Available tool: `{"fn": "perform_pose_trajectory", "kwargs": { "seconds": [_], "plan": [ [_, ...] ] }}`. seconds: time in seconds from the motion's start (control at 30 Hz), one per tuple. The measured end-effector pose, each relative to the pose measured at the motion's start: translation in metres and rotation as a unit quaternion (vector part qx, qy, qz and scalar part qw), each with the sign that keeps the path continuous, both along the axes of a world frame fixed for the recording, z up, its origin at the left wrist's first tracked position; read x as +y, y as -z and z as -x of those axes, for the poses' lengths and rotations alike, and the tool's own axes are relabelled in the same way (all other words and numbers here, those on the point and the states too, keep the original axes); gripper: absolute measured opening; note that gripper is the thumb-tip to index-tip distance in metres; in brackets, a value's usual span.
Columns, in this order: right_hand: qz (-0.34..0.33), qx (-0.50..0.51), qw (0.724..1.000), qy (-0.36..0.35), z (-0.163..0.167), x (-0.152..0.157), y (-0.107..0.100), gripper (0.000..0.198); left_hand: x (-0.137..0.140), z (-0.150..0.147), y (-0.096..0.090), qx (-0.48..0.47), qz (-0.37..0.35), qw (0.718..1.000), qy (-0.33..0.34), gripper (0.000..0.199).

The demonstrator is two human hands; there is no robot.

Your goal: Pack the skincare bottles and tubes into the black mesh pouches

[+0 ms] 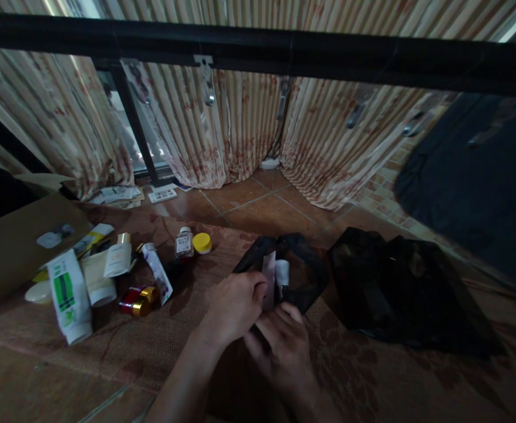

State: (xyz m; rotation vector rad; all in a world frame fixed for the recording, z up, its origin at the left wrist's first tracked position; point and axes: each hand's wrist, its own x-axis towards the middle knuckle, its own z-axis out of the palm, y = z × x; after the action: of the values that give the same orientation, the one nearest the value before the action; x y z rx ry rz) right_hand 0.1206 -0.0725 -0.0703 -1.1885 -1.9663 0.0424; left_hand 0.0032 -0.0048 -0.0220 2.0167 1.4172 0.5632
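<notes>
A dark, see-through pouch (311, 267) stands with its top spread wide on the patterned cloth in front of me. Inside it show a white-capped bottle (281, 272) and a pale pink flat packet (268, 276). My left hand (235, 302) is closed at the pouch's left side, its curled fingers against the packet. Around the near rim bend the fingers of my right hand (284, 349), just below the bottle. Both hands hide the front of the pouch.
Left lie a white-green tube (67, 296), a cream tube (98, 279), a beige bottle (119, 257), a red gold-capped jar (138, 301), a slim tube (156, 271), a clear bottle (184, 243) and a yellow-lidded jar (202, 242). A cardboard box (24, 241) and black bag (408, 288) flank them.
</notes>
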Motion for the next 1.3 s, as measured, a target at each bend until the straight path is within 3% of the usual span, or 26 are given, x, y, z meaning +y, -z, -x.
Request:
{"fn": "perform_pose_trajectory", "kwargs": {
  "seconds": [0.13, 0.27, 0.37, 0.57, 0.7, 0.93, 1.13, 1.3],
  "plan": [
    [-0.004, 0.042, 0.999, 0.02, -0.002, -0.004, -0.011, 0.01, -0.003, 0.001, -0.005, -0.151, -0.028, 0.988, 0.006, 0.023],
    [-0.056, 0.048, 0.993, 0.093, -0.013, -0.006, -0.013, 0.011, -0.003, 0.001, -0.006, -0.288, -0.105, 0.947, -0.101, 0.024],
    [-0.099, 0.061, 0.979, 0.167, -0.028, -0.004, -0.009, 0.021, 0.0, 0.005, -0.003, -0.294, -0.115, 0.939, -0.138, 0.029],
    [-0.078, 0.243, 0.924, 0.286, -0.054, 0.013, -0.001, 0.034, 0.003, 0.012, 0.004, -0.251, -0.005, 0.962, -0.11, 0.052],
    [0.048, 0.398, 0.875, 0.27, -0.058, 0.022, 0.003, 0.043, 0.001, 0.009, 0.008, -0.216, 0.023, 0.973, -0.073, 0.056],
    [0.202, 0.462, 0.832, 0.229, -0.053, 0.022, -0.007, 0.051, 0.0, 0.001, 0.015, -0.32, 0.067, 0.945, -0.026, 0.042],
    [0.169, 0.535, 0.792, 0.239, -0.065, 0.018, -0.009, 0.046, 0.002, 0.005, 0.017, -0.366, 0.087, 0.926, -0.04, 0.04],
    [0.185, 0.513, 0.813, 0.204, -0.062, 0.013, -0.005, 0.046, 0.006, 0.017, 0.019, -0.343, 0.085, 0.935, -0.022, 0.042]
  ]
}}
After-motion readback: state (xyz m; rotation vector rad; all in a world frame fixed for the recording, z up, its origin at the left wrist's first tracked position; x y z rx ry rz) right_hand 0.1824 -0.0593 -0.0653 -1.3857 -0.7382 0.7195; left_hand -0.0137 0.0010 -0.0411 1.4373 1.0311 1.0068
